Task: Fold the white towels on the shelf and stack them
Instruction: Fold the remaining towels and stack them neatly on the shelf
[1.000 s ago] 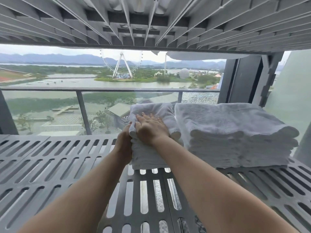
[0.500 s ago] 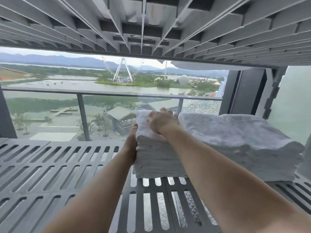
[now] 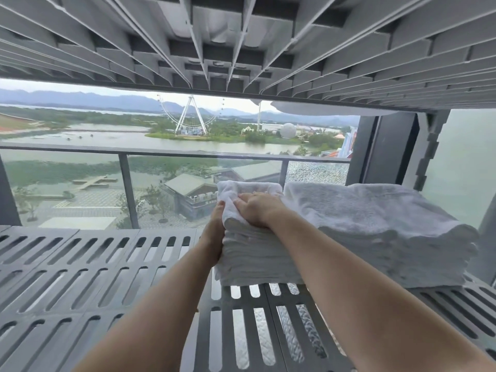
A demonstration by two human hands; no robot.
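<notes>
My right hand [image 3: 256, 210] lies palm down on the top towel [image 3: 249, 190] of the small stack [image 3: 255, 259], fingers curled over its near left corner and gripping the cloth there. The towel's folded edge bunches up between my two hands. My left hand [image 3: 214, 234] is pressed flat against the left side of the stack, fingers pointing up and the fingertips touching the same bunched corner; whether it is closed on any cloth I cannot tell, as the thumb side is hidden behind the hand.

The stack sits on the grey slotted shelf [image 3: 88, 267], right of its middle, with its front edge just behind the open slots. Its right side touches a bigger stack [image 3: 381, 232] of folded white towels, which stands a little higher at the back and fills the shelf's right end. My right forearm crosses in front of the seam between the two.

The underside of another ribbed grey shelf [image 3: 241, 41] hangs overhead. Behind the shelves there is a glass railing [image 3: 171, 153], and beyond it water, buildings and a Ferris wheel [image 3: 191, 116].

I can read no writing, brand or label on the towels or the shelf.
</notes>
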